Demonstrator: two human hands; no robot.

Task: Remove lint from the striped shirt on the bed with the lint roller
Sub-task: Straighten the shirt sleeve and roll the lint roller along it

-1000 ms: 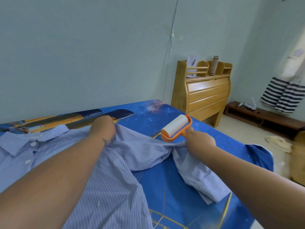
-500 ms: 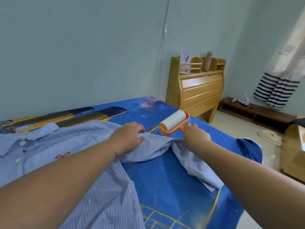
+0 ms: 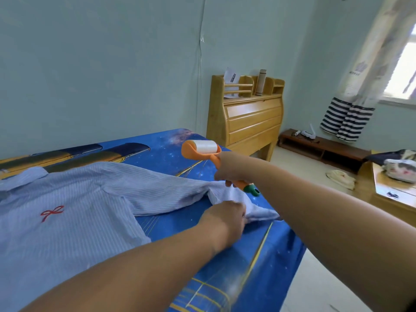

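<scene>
A pale blue striped shirt with a small red bow on the chest lies flat on the bed, which has a blue starry sheet. Its sleeve stretches out to the right. My left hand grips the cuff end of that sleeve near the bed's right edge. My right hand holds the orange handle of the lint roller. The roller's white sticky drum is raised above the bed, just beyond the sleeve, not touching the fabric.
A wooden headboard cabinet with a bottle stands behind the bed's far right corner. A low dark bench runs along the right wall under striped curtains. A wooden table with a bundle is at far right. Pale floor surrounds the bed.
My left hand slid from the shirt's shoulder along the sleeve to its cuff end. The sleeve now lies stretched out. My right hand lifted the roller off the fabric.
</scene>
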